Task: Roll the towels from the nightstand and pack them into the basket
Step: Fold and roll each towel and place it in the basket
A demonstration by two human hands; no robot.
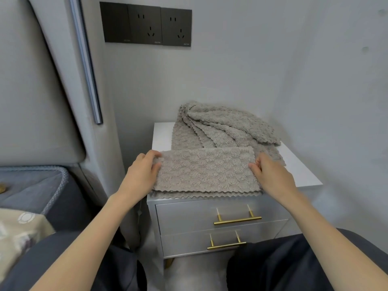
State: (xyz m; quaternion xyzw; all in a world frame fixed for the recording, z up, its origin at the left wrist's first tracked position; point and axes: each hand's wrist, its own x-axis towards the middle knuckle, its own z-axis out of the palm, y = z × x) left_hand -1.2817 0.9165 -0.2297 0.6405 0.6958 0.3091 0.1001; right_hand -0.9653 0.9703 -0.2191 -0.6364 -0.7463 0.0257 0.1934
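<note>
A grey-beige fluffy towel [206,170], folded in half into a long strip, lies at the front of the white nightstand [302,166]. My left hand [140,171] grips its left end, thumb on top. My right hand [270,175] pinches its right end. Behind it, several more towels of the same kind [222,124] lie in a loose heap at the back of the nightstand top. No basket is in view.
The nightstand has two drawers with brass handles [237,219]. A padded headboard [31,101] and the bed [31,190] are to the left. Grey walls close in behind and to the right, with black sockets [147,24] above. My knees are below.
</note>
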